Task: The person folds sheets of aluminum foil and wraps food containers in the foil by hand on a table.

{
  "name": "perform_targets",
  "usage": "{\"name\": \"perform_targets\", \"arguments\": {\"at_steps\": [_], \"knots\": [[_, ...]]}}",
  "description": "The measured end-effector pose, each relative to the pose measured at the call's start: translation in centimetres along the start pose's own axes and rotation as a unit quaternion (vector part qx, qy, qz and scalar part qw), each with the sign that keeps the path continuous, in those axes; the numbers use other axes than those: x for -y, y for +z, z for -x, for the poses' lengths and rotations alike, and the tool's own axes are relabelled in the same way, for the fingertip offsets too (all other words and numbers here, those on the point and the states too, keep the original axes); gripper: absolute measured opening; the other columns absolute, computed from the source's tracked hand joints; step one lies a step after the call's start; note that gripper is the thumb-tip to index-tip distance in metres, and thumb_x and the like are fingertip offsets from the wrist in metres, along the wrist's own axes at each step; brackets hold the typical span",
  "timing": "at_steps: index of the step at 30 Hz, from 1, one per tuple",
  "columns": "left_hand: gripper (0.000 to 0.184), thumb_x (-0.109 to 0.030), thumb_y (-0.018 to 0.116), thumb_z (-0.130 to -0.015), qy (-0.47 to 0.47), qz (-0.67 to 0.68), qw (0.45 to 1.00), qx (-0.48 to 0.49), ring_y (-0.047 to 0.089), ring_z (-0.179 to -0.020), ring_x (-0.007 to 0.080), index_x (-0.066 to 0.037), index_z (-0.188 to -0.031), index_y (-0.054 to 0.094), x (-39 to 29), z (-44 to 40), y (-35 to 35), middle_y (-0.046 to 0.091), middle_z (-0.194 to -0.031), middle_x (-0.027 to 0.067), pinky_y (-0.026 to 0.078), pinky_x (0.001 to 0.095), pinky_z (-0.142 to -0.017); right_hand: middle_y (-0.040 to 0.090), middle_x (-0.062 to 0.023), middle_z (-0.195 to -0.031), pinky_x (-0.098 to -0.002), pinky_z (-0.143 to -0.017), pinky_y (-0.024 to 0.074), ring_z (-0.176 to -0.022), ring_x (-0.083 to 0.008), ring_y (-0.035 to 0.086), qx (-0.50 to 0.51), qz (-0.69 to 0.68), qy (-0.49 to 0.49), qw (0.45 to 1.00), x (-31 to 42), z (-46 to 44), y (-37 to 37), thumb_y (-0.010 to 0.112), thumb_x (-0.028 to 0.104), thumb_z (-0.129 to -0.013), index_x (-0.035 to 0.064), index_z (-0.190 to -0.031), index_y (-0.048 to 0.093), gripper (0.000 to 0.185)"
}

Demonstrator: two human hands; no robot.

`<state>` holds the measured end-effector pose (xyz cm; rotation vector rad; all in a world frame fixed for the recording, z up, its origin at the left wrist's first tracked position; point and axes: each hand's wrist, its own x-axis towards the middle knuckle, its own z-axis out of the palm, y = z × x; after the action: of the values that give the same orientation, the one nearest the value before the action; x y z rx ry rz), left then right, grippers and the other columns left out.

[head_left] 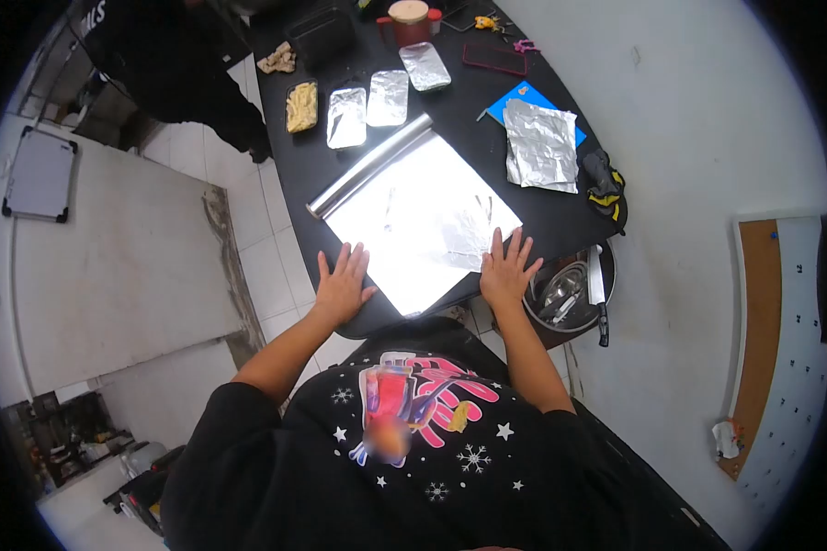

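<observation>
A sheet of aluminium foil (413, 220) lies unrolled on the black table, still joined to its roll (369, 167) at the upper left. My left hand (343, 283) rests flat at the sheet's lower left edge, fingers spread. At the right edge, my right hand (508, 271) also lies with its fingers apart, fingertips by the foil's corner. Neither hand grips anything. Beyond the roll stand three foil-covered trays, the nearest (346, 118) beside an uncovered tray of yellowish food (301, 106).
Crumpled foil sheets (540, 145) lie partly over a blue board (525, 92). A knife (597, 285) rests across a metal pot (560, 303) at the table's right edge. Grey and yellow gloves (605, 190) lie nearby. Another person in dark clothes (179, 64) stands at the upper left.
</observation>
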<state>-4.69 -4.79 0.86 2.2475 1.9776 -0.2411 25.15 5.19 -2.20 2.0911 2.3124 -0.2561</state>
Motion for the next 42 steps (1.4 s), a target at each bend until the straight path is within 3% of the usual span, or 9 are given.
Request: {"name": "perform_targets", "arguments": {"at_steps": [6,10,17,23,26,29,30,39,42], "knots": [[0.05,-0.025,0.06,-0.081,-0.081,0.174,0.981,0.012,0.036,-0.126,0.0345,-0.001,-0.122,0.046,-0.7,-5.9,-3.4,0.042,-0.132,0.0187,0.032,0.0528,-0.1,0.018,-0.0166,-0.149,-0.0639,-0.104,0.0123,-0.137,-0.0374,0.015,-0.091,-0.028,-0.021,0.995,-1.7,1.1,-0.7,0.046,0.034,-0.091,0.0172,-0.142,0.03,0.056],[0.048,-0.018,0.068,-0.073,-0.146,0.321,0.924,-0.149,0.051,-0.108,0.0366,0.0,-0.114,0.05,1.1,-14.8,-0.1,0.054,-0.113,0.0221,0.043,0.0412,-0.09,0.029,-0.0107,-0.146,-0.0567,-0.107,0.0158,-0.136,-0.032,0.023,-0.002,-0.031,-0.253,0.967,-0.3,4.0,-2.1,0.044,0.03,-0.091,0.0119,-0.139,0.034,0.053],[0.054,-0.017,0.077,-0.061,-0.215,0.329,0.919,-0.04,0.061,-0.088,0.0306,-0.002,-0.107,0.053,0.8,-18.0,-3.7,0.062,-0.097,0.0183,0.048,0.0375,-0.079,0.032,-0.0069,-0.145,-0.053,-0.107,0.0222,-0.135,-0.0249,0.026,-0.004,-0.062,-0.244,0.968,-0.8,5.3,0.1,0.051,0.034,-0.088,0.0121,-0.137,0.037,0.055],[0.017,-0.013,0.07,-0.073,-0.109,0.491,0.86,-0.089,0.061,-0.07,0.0164,-0.002,-0.082,0.061,0.8,-16.4,-4.1,0.065,-0.075,0.007,0.047,0.0272,-0.066,0.037,-0.0118,-0.141,-0.0521,-0.103,0.0303,-0.129,-0.0265,0.037,-0.017,-0.139,-0.217,0.966,-0.8,4.3,-0.3,0.053,0.034,-0.088,0.0105,-0.136,0.038,0.056],[0.004,-0.004,0.062,-0.08,-0.002,0.553,0.802,-0.225,0.061,-0.074,0.0126,-0.002,-0.084,0.061,-2.5,-11.9,-7.7,0.068,-0.083,0.005,0.047,0.0249,-0.069,0.042,-0.0198,-0.136,-0.0483,-0.096,0.0402,-0.12,-0.0291,0.048,0.097,-0.563,0.016,0.821,0.6,2.9,-2.9,0.05,0.043,-0.091,0.0035,-0.136,0.036,0.061],[0.016,0.007,0.062,-0.069,0.195,0.489,0.813,-0.25,0.062,-0.092,0.0285,-0.003,-0.082,0.058,-4.4,-6.6,-9.2,0.064,-0.105,0.0116,0.051,0.0338,-0.078,0.049,-0.0204,-0.126,-0.0428,-0.086,0.0485,-0.11,-0.0276,0.055,0.211,-0.853,0.18,0.442,1.5,1.9,-8.6,0.05,0.039,-0.093,0.0007,-0.13,0.04,0.055],[0.021,0.01,0.061,-0.064,0.253,0.415,0.832,-0.268,0.061,-0.093,0.0315,-0.003,-0.08,0.057,-5.1,-5.6,-9.6,0.063,-0.103,0.0114,0.051,0.0365,-0.077,0.057,-0.0157,-0.115,-0.0412,-0.081,0.0509,-0.103,-0.0261,0.059,0.214,-0.872,0.158,0.411,1.6,1.6,-8.9,0.051,0.032,-0.093,0.0029,-0.122,0.046,0.041],[0.015,-0.008,0.066,-0.074,0.48,0.332,0.797,-0.157,0.056,-0.103,0.0318,-0.006,-0.086,0.056,-7.5,-2.9,-8.3,0.056,-0.114,0.0137,0.047,0.0389,-0.084,0.062,-0.0038,-0.086,-0.0269,-0.055,0.0493,-0.069,-0.0131,0.061,0.099,-0.789,0.212,0.568,1.8,0.6,-6.3,0.061,0.011,-0.084,0.0013,-0.1,0.057,0.018],[0.013,-0.008,0.065,-0.077,0.352,0.446,0.807,-0.161,0.055,-0.098,0.033,-0.004,-0.087,0.057,-8.0,-4.5,-8.1,0.056,-0.107,0.0151,0.045,0.0402,-0.083,0.062,-0.0061,-0.088,-0.0284,-0.057,0.0515,-0.07,-0.0157,0.062,0.083,-0.799,0.202,0.56,0.3,0.6,-6.8,0.061,0.006,-0.083,-0.0004,-0.101,0.056,0.02]]}}
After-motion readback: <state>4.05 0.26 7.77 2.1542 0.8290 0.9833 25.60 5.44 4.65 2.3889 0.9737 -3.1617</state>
